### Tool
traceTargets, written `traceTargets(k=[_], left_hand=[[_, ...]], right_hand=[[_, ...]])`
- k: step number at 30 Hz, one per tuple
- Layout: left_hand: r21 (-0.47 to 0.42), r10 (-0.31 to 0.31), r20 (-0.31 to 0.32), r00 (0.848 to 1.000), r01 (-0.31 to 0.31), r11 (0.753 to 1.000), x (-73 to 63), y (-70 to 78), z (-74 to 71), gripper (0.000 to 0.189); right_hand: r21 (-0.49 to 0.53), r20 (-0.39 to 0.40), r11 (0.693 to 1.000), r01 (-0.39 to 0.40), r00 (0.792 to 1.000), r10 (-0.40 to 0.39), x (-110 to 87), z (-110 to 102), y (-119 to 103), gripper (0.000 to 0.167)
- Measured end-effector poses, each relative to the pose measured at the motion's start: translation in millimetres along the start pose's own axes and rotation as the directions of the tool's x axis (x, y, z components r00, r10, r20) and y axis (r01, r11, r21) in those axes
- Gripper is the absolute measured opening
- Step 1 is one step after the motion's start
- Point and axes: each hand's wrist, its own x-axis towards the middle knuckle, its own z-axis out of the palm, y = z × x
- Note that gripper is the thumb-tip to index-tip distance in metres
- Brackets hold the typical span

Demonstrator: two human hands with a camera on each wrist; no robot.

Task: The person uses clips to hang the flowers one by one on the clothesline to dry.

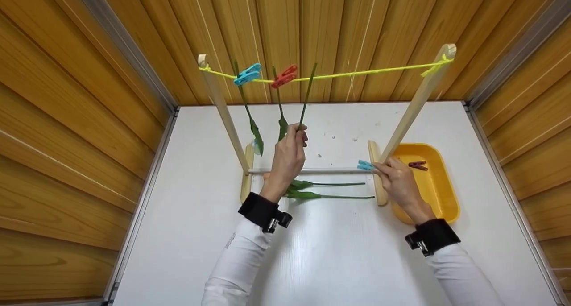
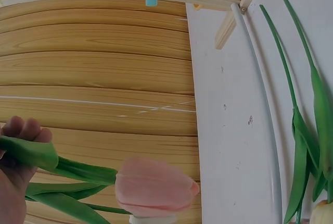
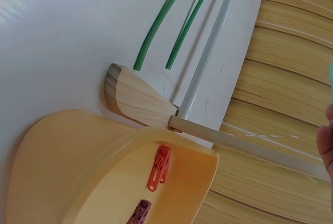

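Observation:
My left hand grips an artificial tulip with a pink head hanging down; its green stem points up, the tip near the yellow cord. By the right post, my right hand pinches a light-blue clothespin. Left of the held stem, a blue clothespin and a red clothespin clip two more stems to the cord, flowers downward. Two further tulips lie on the white table, their heads behind my left forearm in the head view.
A wooden frame with a left post and right post carries the cord; a white rod joins its feet. At right stands a yellow tub holding a red clothespin and a dark purple clothespin. Wood-look panels surround the table.

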Motion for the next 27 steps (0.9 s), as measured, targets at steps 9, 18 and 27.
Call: traceTargets(k=[9,18,27], left_hand=[[-0.03,-0.042,0.005,0.999,0.042,0.999,0.3,0.2,1.8,0.024],[-0.089,-0.079,0.008,0.997,0.079,0.993,-1.2,-0.5,3.3,0.024],[-0.09,-0.074,0.001,0.997,0.074,0.993,-1.0,0.1,3.1,0.024]], right_hand=[[-0.005,-0.019,0.999,0.035,0.999,-0.035,0.0,1.9,0.1,0.019],[0.045,-0.05,0.997,0.056,0.997,-0.054,5.8,-2.5,-12.5,0.022],[0.027,-0.114,0.986,0.165,0.98,-0.161,21.6,-13.5,-31.0,0.024]])
